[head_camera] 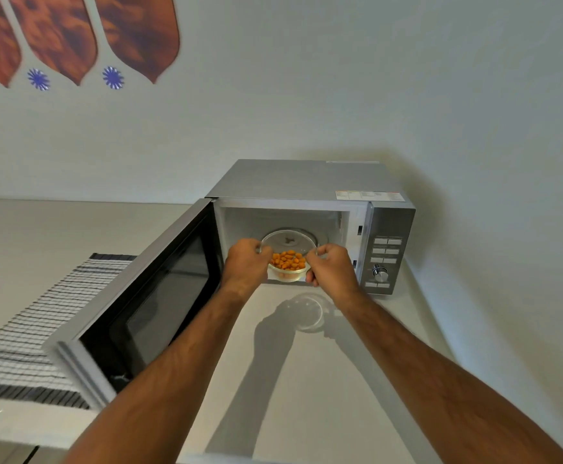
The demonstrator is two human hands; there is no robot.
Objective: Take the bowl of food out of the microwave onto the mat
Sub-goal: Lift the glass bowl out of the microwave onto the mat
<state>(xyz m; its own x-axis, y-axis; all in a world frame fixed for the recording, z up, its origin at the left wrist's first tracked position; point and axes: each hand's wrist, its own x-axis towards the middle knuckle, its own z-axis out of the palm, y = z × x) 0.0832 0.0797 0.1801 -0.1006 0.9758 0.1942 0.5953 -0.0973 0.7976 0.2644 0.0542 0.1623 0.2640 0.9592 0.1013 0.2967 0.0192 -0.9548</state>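
While both forearms reach forward over the pale table [290,363], the left hand [245,261] and right hand [332,266] are each clamped on opposite sides of the glass bowl [288,274] of orange food [288,259], which hangs at the mouth of the microwave [307,182], just past its threshold. The striped mat [32,329] lies well off to the left, beyond the swung-open door [146,296]. The carry, I judge, must clear that door's near edge before going left.
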